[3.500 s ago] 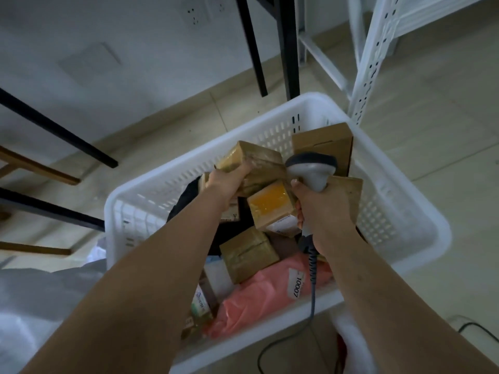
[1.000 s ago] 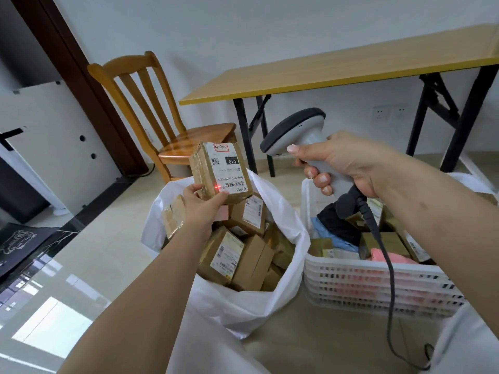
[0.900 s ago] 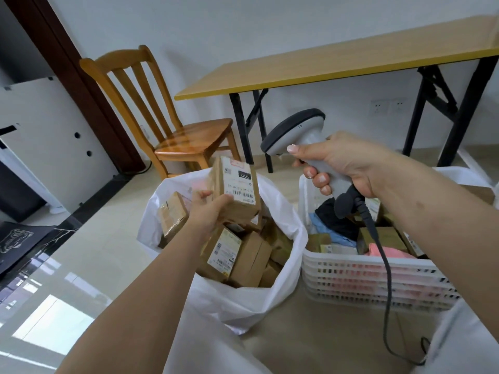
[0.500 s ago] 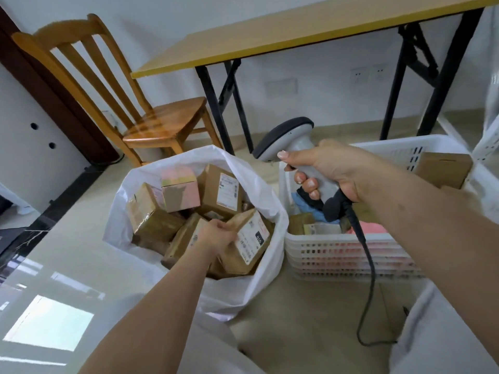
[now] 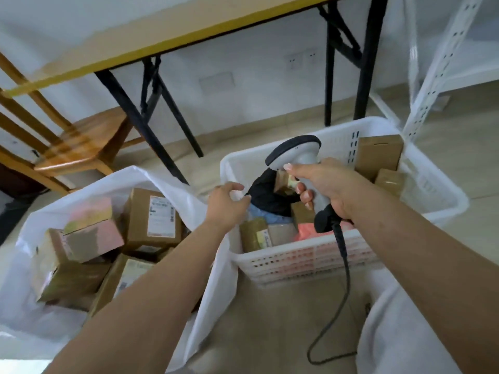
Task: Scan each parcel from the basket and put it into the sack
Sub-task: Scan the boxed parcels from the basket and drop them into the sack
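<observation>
The left hand (image 5: pixel 226 203) reaches empty over the near-left corner of the basket (image 5: pixel 442 195), its grip loosely curled on nothing. The right hand (image 5: pixel 324 184) wraps the scanner (image 5: pixel 294 152) handle, head pointing toward 10 o'clock, long axis tilted. Parcels (image 5: pixel 378 155) lie in the basket; the sack (image 5: pixel 172 184) sits at its 9 o'clock.

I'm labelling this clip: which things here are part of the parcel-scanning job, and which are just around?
Job: scanner gripped by the right hand; empty left hand; white basket of parcels; sack of scanned boxes.

Just around: wooden chair, folding table, white shelving.
</observation>
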Motion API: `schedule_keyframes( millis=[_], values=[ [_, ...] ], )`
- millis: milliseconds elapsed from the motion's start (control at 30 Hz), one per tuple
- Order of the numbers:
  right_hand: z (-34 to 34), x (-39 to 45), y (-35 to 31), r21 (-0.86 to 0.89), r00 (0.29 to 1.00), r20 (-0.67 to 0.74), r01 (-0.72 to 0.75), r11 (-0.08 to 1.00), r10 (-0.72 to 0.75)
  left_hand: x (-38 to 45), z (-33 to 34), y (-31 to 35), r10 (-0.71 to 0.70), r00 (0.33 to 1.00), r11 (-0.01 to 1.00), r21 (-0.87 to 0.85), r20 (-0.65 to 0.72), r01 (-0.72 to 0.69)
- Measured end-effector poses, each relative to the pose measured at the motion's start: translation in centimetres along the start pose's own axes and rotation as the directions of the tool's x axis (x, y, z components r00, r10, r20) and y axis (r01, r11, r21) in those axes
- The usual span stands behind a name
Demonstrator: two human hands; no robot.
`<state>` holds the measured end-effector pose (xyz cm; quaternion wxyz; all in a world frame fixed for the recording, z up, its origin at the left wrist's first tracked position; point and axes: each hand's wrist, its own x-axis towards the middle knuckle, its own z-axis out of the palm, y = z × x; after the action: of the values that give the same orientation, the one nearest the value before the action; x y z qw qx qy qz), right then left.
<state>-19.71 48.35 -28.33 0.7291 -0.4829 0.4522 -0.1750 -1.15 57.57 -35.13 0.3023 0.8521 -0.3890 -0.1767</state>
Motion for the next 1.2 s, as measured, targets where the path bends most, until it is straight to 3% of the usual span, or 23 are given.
schedule_keyframes(
  millis=[233, 367, 500, 700, 833, 1033, 1100, 1200],
  values=[
    [-10.6, 5.2, -0.1, 0.205, 0.941, -0.336, 0.037, 0.978, 0.035, 7.3, 8.3, 10.6, 0.308, 0.942, 0.949, 0.031, 0.134, -0.315],
    [-16.7, 8.6, 0.0, 0.21, 0.843, -0.537, 0.09, 0.974, 0.037, 11.1, 14.0, 15.5, 0.365, 0.899, 0.922, 0.042, 0.241, -0.386],
    [-21.0, 11.1, 0.9, 0.291, 0.825, -0.562, 0.136, 0.947, 0.055, 14.6, 19.9, 18.5, 0.378, 0.863, 0.9, 0.086, 0.334, -0.428],
    [-24.5, 15.3, 2.5, 0.403, 0.832, -0.532, 0.086, 0.911, 0.157, 19.5, 28.3, 21.2, 0.293, 0.857, 0.912, 0.143, 0.423, -0.383],
    [-25.3, 16.6, 4.0, 0.273, 0.845, -0.532, 0.107, 0.956, 0.057, 22.4, 32.3, 21.6, 0.252, 0.867, 0.893, 0.242, 0.43, -0.38],
    [-26.8, 16.9, 4.7, 0.213, 0.812, -0.582, 0.108, 0.971, 0.037, 22.7, 35.0, 22.2, 0.15, 0.872, 0.861, 0.371, 0.467, -0.347],
    [-26.6, 16.8, 4.8, 0.218, 0.8, -0.598, 0.106, 0.97, 0.046, 22.0, 34.5, 21.7, 0.137, 0.874, 0.922, 0.263, 0.467, -0.285],
    [-26.1, 16.8, 4.3, 0.241, 0.773, -0.63, 0.104, 0.965, 0.074, 20.7, 31.7, 21.1, 0.109, 0.885, 0.993, -0.095, 0.452, -0.074]
  ],
)
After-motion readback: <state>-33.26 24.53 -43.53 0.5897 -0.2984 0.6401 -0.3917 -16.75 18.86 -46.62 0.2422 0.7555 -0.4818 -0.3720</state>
